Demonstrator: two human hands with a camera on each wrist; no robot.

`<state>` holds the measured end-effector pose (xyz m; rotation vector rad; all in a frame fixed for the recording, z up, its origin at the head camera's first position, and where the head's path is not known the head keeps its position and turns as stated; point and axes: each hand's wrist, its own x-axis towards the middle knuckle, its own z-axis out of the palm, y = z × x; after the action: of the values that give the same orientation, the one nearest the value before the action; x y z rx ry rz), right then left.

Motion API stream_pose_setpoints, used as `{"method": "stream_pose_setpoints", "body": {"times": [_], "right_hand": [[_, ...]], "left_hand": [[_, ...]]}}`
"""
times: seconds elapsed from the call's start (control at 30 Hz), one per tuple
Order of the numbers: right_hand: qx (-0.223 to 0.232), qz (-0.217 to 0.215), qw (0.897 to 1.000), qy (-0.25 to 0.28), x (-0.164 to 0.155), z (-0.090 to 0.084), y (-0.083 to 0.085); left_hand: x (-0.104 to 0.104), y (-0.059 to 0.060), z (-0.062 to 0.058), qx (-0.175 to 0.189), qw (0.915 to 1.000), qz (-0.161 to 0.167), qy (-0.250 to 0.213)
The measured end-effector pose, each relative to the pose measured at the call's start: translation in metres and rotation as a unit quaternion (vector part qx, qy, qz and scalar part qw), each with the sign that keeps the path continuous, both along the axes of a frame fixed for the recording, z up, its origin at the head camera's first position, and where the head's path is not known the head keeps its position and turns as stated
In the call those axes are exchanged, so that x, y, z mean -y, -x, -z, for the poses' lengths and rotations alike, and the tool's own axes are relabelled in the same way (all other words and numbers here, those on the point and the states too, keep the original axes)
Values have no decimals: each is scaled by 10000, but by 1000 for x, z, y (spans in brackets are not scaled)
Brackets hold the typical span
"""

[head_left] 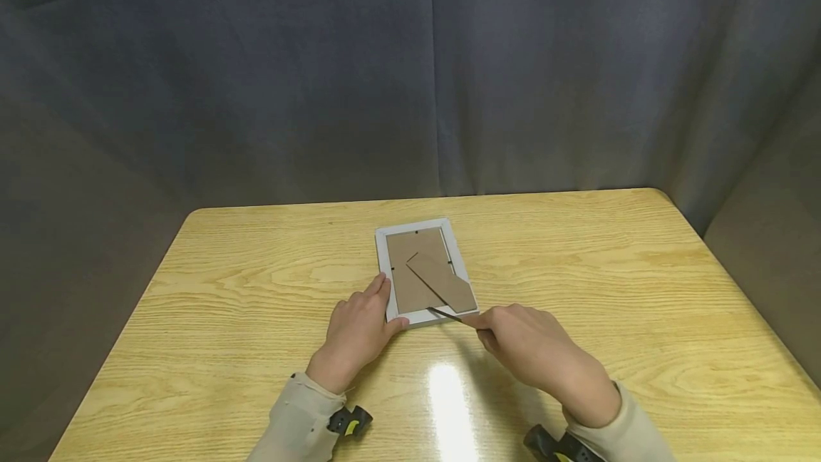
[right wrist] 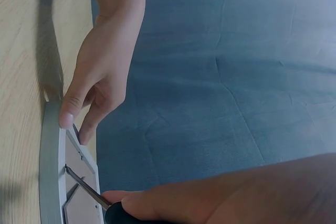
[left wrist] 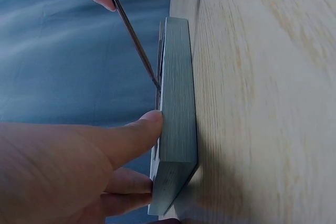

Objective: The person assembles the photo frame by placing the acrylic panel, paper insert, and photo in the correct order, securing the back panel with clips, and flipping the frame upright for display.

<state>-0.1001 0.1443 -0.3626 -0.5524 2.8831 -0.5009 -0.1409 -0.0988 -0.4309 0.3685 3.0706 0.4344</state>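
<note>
A white picture frame [head_left: 383, 255] lies face down on the table, its brown backing board [head_left: 404, 287] and brown stand flap [head_left: 444, 280] upward. Small dark tabs sit along the rim. At the near left corner my left hand [head_left: 358, 330] holds the frame, thumb on the near edge and fingers along the left side. My right hand [head_left: 535, 344] grips a screwdriver [left wrist: 131, 32] by its black and yellow handle. In the right wrist view, the screwdriver's metal shaft [right wrist: 86, 187] slants down to the near edge of the backing, where its tip touches.
The wooden table [head_left: 256, 269] spreads out around the frame, with a bright reflection in front. Dark grey curtains [head_left: 321, 91] hang behind it and at the sides. Black wrist devices [head_left: 349, 421] are worn on both forearms.
</note>
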Motion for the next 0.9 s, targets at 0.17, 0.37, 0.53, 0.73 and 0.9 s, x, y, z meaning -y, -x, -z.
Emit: {"method": "stream_pose_setpoints", "body": {"times": [0.17,0.37,0.53,0.73,0.9], "right_hand": [[14,9,10000,11,0,0,0],[53,29,10000,24,1,0,0],[63,7,10000,42,2,0,1],[87,34,10000,33,3,0,0],[14,49,10000,15,3,0,-1]], "left_hand": [[0,0,0,19,10000,-16,18],[0,0,0,-29,10000,3,-15],[1,0,1,-56,10000,12,-57],[0,0,1,3,10000,4,-67],[0,0,1,22,10000,4,-37]]}}
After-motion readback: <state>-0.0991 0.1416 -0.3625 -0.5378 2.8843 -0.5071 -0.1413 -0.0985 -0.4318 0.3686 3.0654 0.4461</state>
